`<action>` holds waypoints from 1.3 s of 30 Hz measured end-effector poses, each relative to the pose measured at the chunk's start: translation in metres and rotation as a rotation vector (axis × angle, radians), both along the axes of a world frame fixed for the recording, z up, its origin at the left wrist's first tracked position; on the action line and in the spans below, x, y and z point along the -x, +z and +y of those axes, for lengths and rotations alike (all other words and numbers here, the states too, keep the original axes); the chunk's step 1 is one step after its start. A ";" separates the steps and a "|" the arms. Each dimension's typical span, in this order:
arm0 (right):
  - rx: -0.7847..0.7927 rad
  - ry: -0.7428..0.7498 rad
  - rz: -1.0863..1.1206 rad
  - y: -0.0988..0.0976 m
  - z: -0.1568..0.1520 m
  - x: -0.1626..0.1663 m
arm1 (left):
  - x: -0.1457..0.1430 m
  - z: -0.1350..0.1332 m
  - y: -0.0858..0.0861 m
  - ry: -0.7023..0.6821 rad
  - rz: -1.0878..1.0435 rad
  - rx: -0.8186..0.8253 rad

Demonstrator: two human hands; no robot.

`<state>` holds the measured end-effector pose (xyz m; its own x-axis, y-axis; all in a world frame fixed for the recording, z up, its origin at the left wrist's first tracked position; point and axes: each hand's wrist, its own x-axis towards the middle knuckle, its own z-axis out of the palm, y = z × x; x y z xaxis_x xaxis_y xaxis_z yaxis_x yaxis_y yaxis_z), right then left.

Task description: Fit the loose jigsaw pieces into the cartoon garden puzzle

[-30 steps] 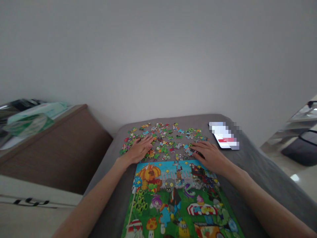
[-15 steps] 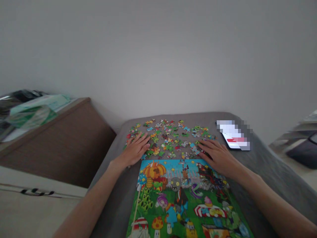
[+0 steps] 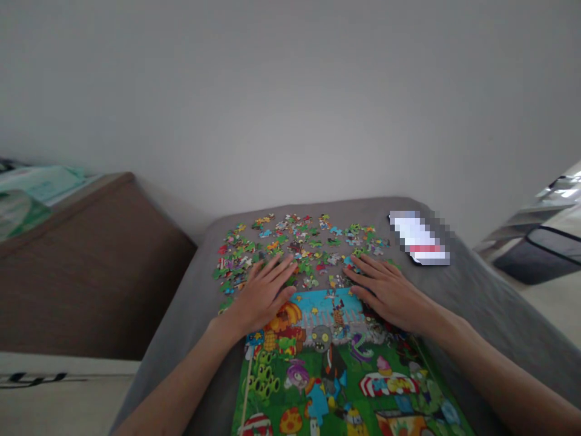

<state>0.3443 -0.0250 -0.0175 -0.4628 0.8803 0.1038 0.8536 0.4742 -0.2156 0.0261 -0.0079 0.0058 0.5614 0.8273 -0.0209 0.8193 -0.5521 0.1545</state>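
Observation:
Several small colourful puzzle pieces [image 3: 299,242] lie scattered on a grey cushioned surface [image 3: 476,290]. In front of them lies a large cartoon picture sheet [image 3: 336,369] with a green lawn and a blue sky. My left hand [image 3: 263,290] lies flat with fingers spread, on the sheet's upper left corner and the nearest loose pieces. My right hand [image 3: 385,290] also lies flat and open, on the sheet's upper right edge, its fingertips among the pieces. Neither hand holds anything.
A phone [image 3: 420,239] with a blurred screen lies at the far right of the grey surface. A brown cabinet [image 3: 82,266] with green packaging [image 3: 27,194] on top stands to the left. A plain wall is behind; a dark bag [image 3: 540,260] sits on the floor at right.
Both hands have slid nearer to each other and towards me, from the loose pieces onto the sheet's top edge. The camera has shifted a little to the right.

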 end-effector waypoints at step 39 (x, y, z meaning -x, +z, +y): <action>0.020 0.005 -0.024 -0.001 0.004 -0.003 | -0.004 -0.005 -0.004 -0.019 0.014 0.015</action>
